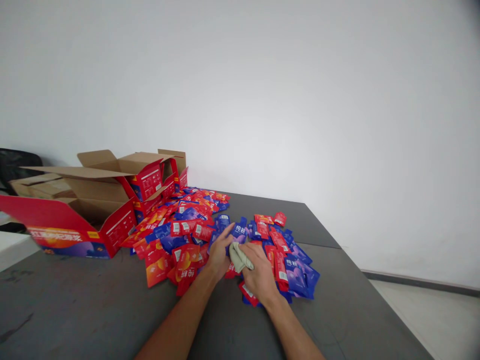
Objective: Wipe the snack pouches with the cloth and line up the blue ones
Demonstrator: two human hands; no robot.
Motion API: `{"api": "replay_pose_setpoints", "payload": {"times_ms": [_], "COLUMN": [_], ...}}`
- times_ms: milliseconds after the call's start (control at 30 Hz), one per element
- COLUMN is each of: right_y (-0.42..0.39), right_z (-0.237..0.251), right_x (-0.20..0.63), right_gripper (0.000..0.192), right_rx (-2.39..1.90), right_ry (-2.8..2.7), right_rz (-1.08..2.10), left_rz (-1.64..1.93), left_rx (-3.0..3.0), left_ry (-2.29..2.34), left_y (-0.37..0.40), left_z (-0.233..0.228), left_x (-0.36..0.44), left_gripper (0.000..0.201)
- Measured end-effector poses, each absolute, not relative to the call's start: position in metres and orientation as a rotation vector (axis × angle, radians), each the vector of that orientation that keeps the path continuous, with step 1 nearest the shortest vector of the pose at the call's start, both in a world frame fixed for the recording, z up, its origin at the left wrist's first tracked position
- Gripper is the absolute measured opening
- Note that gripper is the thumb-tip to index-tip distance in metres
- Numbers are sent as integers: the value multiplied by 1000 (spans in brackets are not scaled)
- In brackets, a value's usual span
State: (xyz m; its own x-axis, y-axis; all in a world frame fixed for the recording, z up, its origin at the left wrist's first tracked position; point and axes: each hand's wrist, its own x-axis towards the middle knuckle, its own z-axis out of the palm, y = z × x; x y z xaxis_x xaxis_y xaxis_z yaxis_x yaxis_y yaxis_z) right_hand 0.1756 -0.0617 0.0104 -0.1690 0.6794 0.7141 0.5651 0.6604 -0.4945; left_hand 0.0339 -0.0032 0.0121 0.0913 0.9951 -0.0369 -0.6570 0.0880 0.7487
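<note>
Table (pixel 93 310) bare near edge; hands (pixel 240 260) amid sachets (pixel 195 225).

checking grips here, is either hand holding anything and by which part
The right hand holds a pale folded cloth by its near end. The left hand rests on the sachets, fingers flat, gripping nothing visible.

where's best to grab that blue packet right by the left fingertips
Probably by its far short edge, from above. The blue packet lies flat on the pile, its near end under the left hand, with red packets overlapping to the left. A thumb-and-finger pinch on that exposed far edge should lift it free.
</note>
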Motion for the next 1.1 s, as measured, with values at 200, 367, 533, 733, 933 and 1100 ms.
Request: {"api": "replay_pose_setpoints", "payload": {"times_ms": [200,367,533,733,933,1100], "right_y": [-57,-51,-52,-58,-60,-61], "right_z": [9,13,10,5,13,15], "right_x": [187,208,201,180,183,185], "right_gripper": [47,52,56,59,48,46], "right_rx": [-1126,-1234,-1198,-987,-1088,-1186], "right_ry": [-1724,-1562,-1692,-1927,-1732,-1549], "right_rz": [95,-41,19,184,189,174], "left_rz": [1211,1165,1245,1321,1430,1516], "left_rx": [790,799,826,740,714,700], "left_ry": [554,536,504,607,681,759], "left_y": [-13,-18,-15,-5,-2,3], "left_z": [15,12,9,6,9,5], "left_x": [42,53,56,40,34,29], "left_gripper": [33,34,35,46,60,63]}}
